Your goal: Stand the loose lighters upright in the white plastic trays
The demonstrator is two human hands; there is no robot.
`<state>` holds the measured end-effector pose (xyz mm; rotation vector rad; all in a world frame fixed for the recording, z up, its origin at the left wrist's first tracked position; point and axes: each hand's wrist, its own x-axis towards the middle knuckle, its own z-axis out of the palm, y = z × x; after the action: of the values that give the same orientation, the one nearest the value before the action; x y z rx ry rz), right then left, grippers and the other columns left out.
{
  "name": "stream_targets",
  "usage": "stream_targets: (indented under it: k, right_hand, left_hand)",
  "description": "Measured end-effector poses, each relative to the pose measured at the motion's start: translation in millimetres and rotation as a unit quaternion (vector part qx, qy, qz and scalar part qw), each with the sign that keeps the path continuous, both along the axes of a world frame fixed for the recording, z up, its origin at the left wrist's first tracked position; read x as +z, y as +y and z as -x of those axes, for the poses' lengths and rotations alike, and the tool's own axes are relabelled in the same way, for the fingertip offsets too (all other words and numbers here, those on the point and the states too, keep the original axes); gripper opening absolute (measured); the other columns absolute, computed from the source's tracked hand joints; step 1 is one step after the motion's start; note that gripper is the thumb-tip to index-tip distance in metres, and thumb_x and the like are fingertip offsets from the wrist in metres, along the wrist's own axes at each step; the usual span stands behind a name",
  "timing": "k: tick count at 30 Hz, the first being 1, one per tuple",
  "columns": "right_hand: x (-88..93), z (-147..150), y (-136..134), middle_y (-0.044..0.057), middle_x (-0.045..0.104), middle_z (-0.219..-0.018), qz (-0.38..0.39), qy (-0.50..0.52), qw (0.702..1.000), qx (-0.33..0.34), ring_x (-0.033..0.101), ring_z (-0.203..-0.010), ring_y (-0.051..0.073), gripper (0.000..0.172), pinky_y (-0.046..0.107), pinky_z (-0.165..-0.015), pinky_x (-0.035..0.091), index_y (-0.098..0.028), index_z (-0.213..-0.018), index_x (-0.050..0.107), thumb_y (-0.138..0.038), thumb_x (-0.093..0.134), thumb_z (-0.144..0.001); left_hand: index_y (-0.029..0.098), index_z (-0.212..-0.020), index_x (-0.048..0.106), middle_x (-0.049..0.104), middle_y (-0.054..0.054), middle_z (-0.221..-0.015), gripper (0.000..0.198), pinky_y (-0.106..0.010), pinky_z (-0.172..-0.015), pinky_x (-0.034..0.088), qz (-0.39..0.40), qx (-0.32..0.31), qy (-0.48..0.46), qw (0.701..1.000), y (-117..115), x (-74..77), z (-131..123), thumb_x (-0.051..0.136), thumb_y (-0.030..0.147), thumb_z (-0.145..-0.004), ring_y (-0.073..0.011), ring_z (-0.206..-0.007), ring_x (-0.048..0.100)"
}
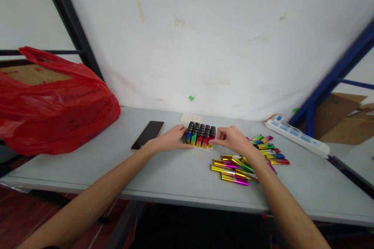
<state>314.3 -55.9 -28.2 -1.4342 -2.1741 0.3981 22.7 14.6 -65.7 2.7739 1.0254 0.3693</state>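
Rows of black-topped lighters (200, 134) with shiny rainbow-coloured bodies stand upright, packed in a low white tray (205, 149) at the middle of the table. My left hand (172, 139) grips the tray's left side, thumb along the front corner and fingers reaching behind. On the right side, my right hand (229, 138) has its fingers curled and its thumb at the front right lighter (210, 142), seemingly pinching it; the fingertips are partly hidden. Beneath and beside my right forearm lie several loose metallic coloured lighters (234, 179) in a scattered pile.
Behind the filled tray lies another white tray with a gridded surface (191, 118). A dark phone (148, 134) rests left of my left hand. A red plastic bag (58, 105) stands at the left end, and a white power strip (298, 137) lies at the right.
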Motion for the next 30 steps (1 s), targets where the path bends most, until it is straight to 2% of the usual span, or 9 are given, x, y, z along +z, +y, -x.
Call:
stream_targets:
  k: [2,4,7,10,16,23,30]
  right_hand:
    - [5.0,-2.2,-3.5,-0.001,0.062,-0.054,0.031,0.007,0.999,0.006,0.053,-0.051,0.013,0.047,0.026,-0.052,0.034,-0.019,-0.063,0.06,-0.058,0.076,-0.082]
    - [10.6,-6.3,-8.3,-0.001,0.063,-0.054,0.106,0.027,0.993,0.046,0.053,-0.052,0.012,0.046,0.025,-0.053,0.036,-0.018,-0.066,0.064,-0.059,0.075,-0.082]
    - [16.1,-12.5,-15.1,0.001,0.07,-0.067,0.237,0.012,0.963,0.131,0.06,-0.061,0.014,0.043,0.025,-0.057,0.041,-0.017,-0.079,0.074,-0.059,0.078,-0.078]
    - [15.6,-12.8,-18.3,0.001,0.072,-0.076,0.292,-0.032,0.937,0.189,0.063,-0.068,0.015,0.043,0.024,-0.061,0.043,-0.018,-0.089,0.078,-0.056,0.085,-0.071]
    - [9.3,3.8,-20.5,-0.004,0.066,-0.068,0.252,-0.076,0.94,0.219,0.06,-0.061,0.013,0.048,0.023,-0.055,0.038,-0.02,-0.1,0.075,-0.051,0.089,-0.067]
    - [8.9,13.7,-25.3,-0.005,0.063,-0.066,0.167,-0.113,0.961,0.189,0.056,-0.058,0.013,0.018,0.024,-0.054,0.035,-0.022,-0.091,0.075,-0.031,0.082,-0.076]
    - [10.7,7.8,-21.6,-0.002,0.065,-0.07,0.169,-0.042,0.972,0.158,0.059,-0.062,0.015,0.025,0.024,-0.057,0.041,-0.02,-0.091,0.067,-0.039,0.079,-0.08]
  left_hand:
    - [0.013,-0.129,0.059,0.061,-0.018,-0.131,0.077,-0.04,-0.108,0.043,-0.003,0.001,0.005,1.0,0.0,0.1,0.2,0.061,0.076,-0.085,-0.0334,-0.122,0.056]
    - [0.013,-0.129,0.059,0.061,-0.018,-0.13,0.078,-0.04,-0.108,0.043,-0.004,-0.003,0.004,1.0,0.1,0.1,0.4,0.061,0.076,-0.084,-0.0332,-0.122,0.056]
    - [0.014,-0.127,0.06,0.062,-0.017,-0.129,0.076,-0.04,-0.107,0.043,-0.005,-0.011,-0.005,1.0,0.9,-0.9,0.7,0.061,0.077,-0.084,-0.0329,-0.121,0.057]
    - [0.014,-0.127,0.06,0.061,-0.018,-0.13,0.075,-0.042,-0.106,0.045,-0.004,-0.008,-0.011,1.0,2.0,-2.6,1.3,0.061,0.076,-0.084,-0.0337,-0.121,0.057]
    - [0.014,-0.126,0.061,0.061,-0.017,-0.129,0.073,-0.041,-0.108,0.044,0.002,-0.009,-0.015,1.0,3.0,-3.9,1.7,0.064,0.074,-0.084,-0.0328,-0.121,0.057]
    - [0.015,-0.123,0.061,0.062,-0.015,-0.122,0.07,-0.041,-0.106,0.045,0.004,-0.011,-0.018,1.0,3.1,-3.6,1.6,0.064,0.073,-0.084,-0.0325,-0.117,0.057]
    - [0.015,-0.123,0.06,0.062,-0.015,-0.123,0.07,-0.041,-0.107,0.044,0.003,-0.009,-0.013,1.0,1.7,-2.2,0.7,0.063,0.074,-0.085,-0.0322,-0.117,0.056]
